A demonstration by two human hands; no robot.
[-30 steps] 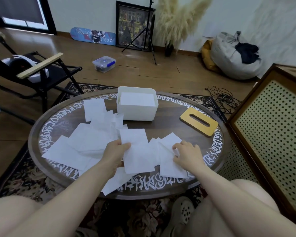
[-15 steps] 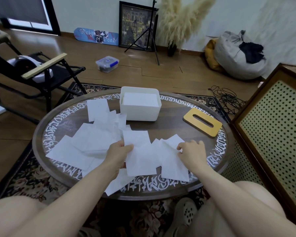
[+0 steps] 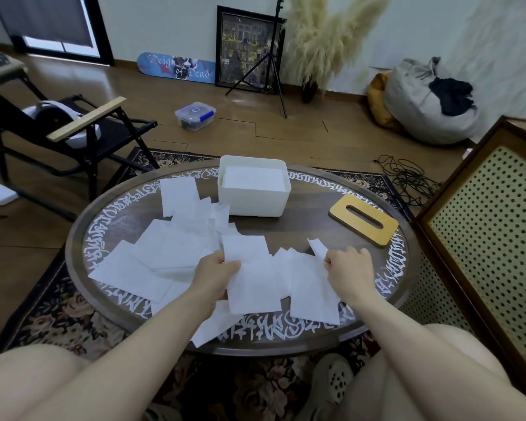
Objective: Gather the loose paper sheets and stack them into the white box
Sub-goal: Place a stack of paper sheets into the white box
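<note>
A person seated at a round wooden surface (image 3: 301, 229) gathers loose paper sheets (image 3: 170, 253); the left hand (image 3: 214, 273) pinches the near-left edge of one sheet (image 3: 252, 281) in its grip, while the right hand (image 3: 348, 267) closes its grip on the lifted corner of another sheet (image 3: 313, 287) just beside it. The white box (image 3: 254, 191), already holding a layer of paper, stands at the far middle, well apart from both hands. To do this step well, the two held sheets should probably be drawn together and squared edge to edge before lifting, since thin paper will likely slide and fan out. More sheets spread to the left, one overhanging the near rim. A yellow slotted lid (image 3: 363, 223) lies to the right. Beyond, on the wooden floor, sit a folding chair (image 3: 73, 132), a clear storage tub (image 3: 195, 115), a framed picture (image 3: 246, 50), pampas grass (image 3: 328, 34) and a beanbag (image 3: 428, 101)
</note>
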